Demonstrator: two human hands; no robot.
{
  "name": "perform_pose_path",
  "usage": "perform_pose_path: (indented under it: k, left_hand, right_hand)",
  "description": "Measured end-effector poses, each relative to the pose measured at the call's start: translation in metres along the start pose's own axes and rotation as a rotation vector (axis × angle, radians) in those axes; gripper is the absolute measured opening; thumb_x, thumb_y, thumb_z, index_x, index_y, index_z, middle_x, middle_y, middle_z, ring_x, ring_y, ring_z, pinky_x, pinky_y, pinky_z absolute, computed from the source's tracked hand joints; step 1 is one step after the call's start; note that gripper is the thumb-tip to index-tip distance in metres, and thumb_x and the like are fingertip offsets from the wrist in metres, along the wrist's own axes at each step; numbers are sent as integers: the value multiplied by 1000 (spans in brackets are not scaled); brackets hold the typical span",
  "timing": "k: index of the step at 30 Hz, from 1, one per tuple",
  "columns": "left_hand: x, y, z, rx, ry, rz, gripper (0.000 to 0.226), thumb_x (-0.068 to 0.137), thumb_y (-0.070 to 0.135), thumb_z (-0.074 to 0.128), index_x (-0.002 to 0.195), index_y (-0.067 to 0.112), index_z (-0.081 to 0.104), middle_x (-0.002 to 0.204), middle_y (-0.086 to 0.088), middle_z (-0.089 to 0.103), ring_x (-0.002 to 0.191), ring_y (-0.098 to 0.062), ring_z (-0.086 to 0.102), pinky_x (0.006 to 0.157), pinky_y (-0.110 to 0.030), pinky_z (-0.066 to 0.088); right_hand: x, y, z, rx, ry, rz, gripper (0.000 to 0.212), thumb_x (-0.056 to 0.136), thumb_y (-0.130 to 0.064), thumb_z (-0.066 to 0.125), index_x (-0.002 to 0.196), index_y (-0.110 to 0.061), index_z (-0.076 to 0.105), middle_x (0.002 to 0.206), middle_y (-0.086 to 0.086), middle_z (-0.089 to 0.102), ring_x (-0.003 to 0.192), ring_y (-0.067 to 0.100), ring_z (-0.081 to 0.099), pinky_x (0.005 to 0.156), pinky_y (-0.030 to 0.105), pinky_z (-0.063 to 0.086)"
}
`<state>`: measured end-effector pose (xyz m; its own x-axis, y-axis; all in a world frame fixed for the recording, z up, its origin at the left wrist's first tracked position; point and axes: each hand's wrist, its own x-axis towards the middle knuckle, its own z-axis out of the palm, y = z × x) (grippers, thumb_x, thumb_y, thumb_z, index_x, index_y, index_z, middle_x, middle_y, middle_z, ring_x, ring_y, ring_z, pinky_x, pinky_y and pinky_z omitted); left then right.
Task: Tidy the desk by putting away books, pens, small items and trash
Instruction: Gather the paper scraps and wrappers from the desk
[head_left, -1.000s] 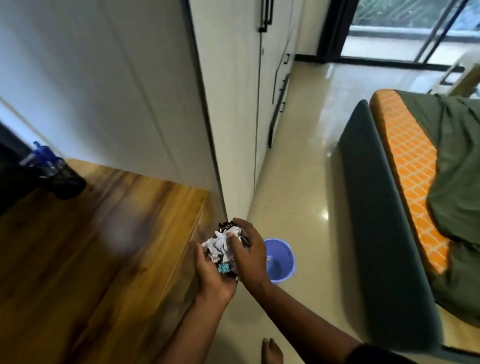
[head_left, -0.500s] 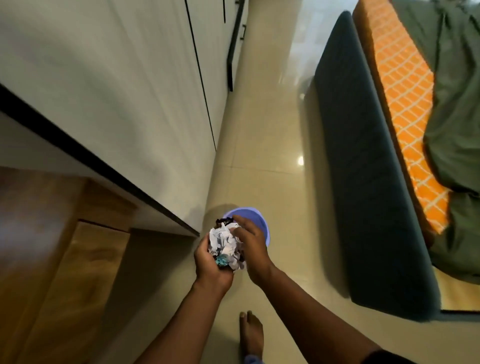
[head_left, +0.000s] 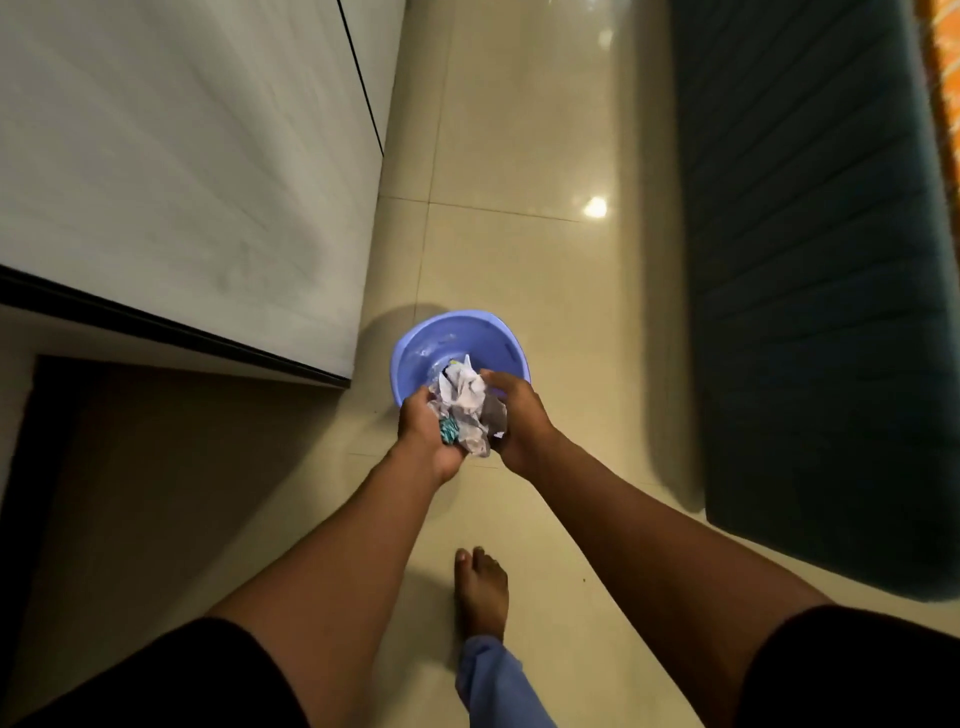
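Observation:
A wad of crumpled trash (head_left: 464, 408), white paper with dark and teal scraps, sits between both my hands. My left hand (head_left: 423, 434) cups it from the left and my right hand (head_left: 514, 418) grips it from the right. Both hold it over the near rim of a blue plastic bin (head_left: 415, 345) that stands on the tiled floor. A little rubbish shows in the bin's bottom.
A white wardrobe (head_left: 182, 182) rises on the left, its corner close to the bin. A dark teal bed frame (head_left: 810, 260) runs along the right. My bare foot (head_left: 480, 587) stands on the beige tiles between them.
The view has swung from the wooden desk down to the floor. My hands carried the trash forward and lower, from short of the bin to over its near rim.

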<state>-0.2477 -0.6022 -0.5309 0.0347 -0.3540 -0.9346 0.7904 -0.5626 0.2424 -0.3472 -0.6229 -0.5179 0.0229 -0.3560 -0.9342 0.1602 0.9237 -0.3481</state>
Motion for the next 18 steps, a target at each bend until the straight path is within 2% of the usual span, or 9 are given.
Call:
perform_pose_path:
  k: [2,4,7,9,10,12,14,16,18]
  left_hand:
    - [14,6,4,57,30,-8,48,101,31,35,129,12,69,127,-16,70,119,-38,65,108,-55,46]
    - [27,10,5,114,61,-24,48,100,35,36,122,14,72,119,-15,74,111,-38,69,100,-54,52]
    - [36,11,3,168,104,-38,45,101,43,37,105,17,74,112,-9,75,87,-32,72,65,-33,57]
    - [40,8,-1,157,105,-25,42,104,46,37,109,19,69,111,-10,73,83,-27,67,56,-29,53]
    - [41,7,-4,136,115,-13,38,104,44,39,114,19,66,112,-11,70,88,-27,66,60,-33,54]
    - [45,4,-10,68,111,-11,36,104,42,43,127,19,58,130,-13,61,114,-31,62,85,-45,55]
    - [46,1,-14,23,97,-21,48,106,45,37,148,21,44,153,-15,44,140,-36,45,114,-49,39]
    - [42,1,-15,11,91,-28,58,108,46,32,158,17,30,162,-15,33,149,-36,32,124,-50,25]
    - [37,2,-16,5,91,-36,60,108,47,30,160,16,27,164,-14,30,152,-36,27,125,-50,21]
  right_hand:
    - [18,-1,2,-1,-2,20,51,79,-42,65,124,-20,71,115,4,76,107,29,72,84,38,55]
    - [27,-3,2,12,3,25,46,86,-41,62,122,-16,71,118,8,75,104,31,72,94,45,54]
    - [40,-6,-4,38,37,54,40,91,-40,60,124,-17,66,112,7,71,96,27,68,89,43,51]
    - [48,-4,-8,44,37,71,42,94,-41,58,132,-21,60,118,6,65,103,25,62,93,44,46]
    - [49,-3,-11,49,29,76,41,96,-41,57,132,-20,59,117,6,61,106,24,59,99,45,44]
    - [51,-3,-15,69,13,82,30,101,-37,54,125,-20,56,103,3,58,92,21,58,99,42,43]
    - [51,-4,-18,76,9,96,24,103,-34,52,122,-19,55,94,2,57,81,17,57,95,40,44]
    - [49,-5,-17,64,1,100,23,103,-33,51,120,-19,56,97,3,60,81,16,57,94,38,44]
    - [44,-6,-14,68,-12,103,18,103,-32,51,114,-18,56,95,4,61,79,16,57,89,36,45]
